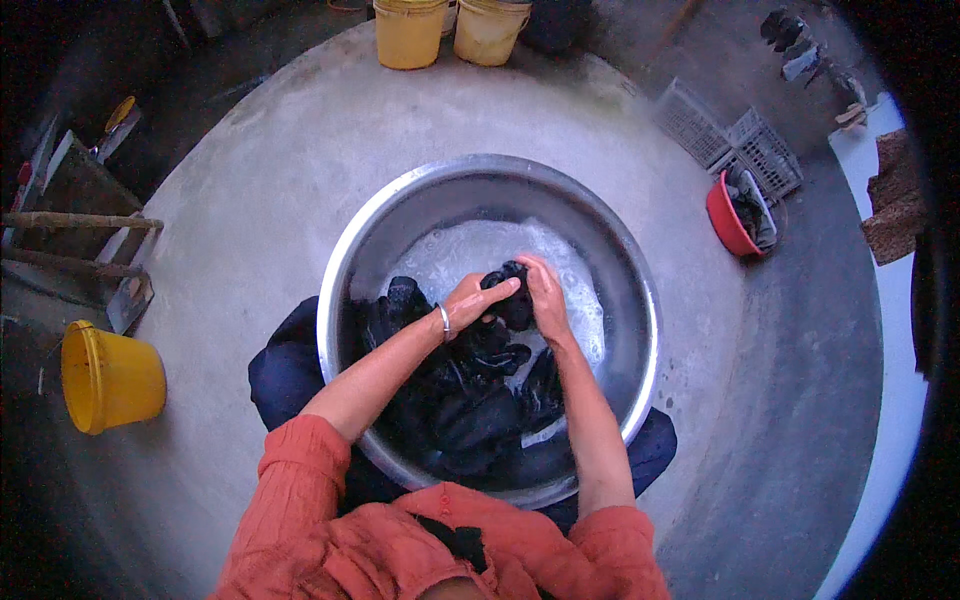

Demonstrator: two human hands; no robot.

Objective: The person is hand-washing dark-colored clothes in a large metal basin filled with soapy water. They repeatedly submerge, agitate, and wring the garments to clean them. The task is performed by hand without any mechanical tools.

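Note:
A wide metal basin (pixel 345 250) with soapy water (pixel 440 245) in it stands between my knees. Over its middle, my left hand (pixel 472 302) and my right hand (pixel 545 297) grip a bunched part of a wet black cloth (pixel 515 305) from both sides. My left thumb presses across the bunch, and the right fingers lie along its far side. More of the dark cloth (pixel 470 405) hangs down and lies soaked in the near and left part of the basin. Its exact kind cannot be made out. A silver bracelet (pixel 444 322) circles my left wrist.
Yellow buckets (pixel 410 35) stand at the far edge, and another yellow bucket (pixel 115 378) is at the left. On the right, a red tub (pixel 733 218) holds dark items beside grey plastic crates (pixel 765 155). Wooden poles (pixel 80 222) jut in from the left.

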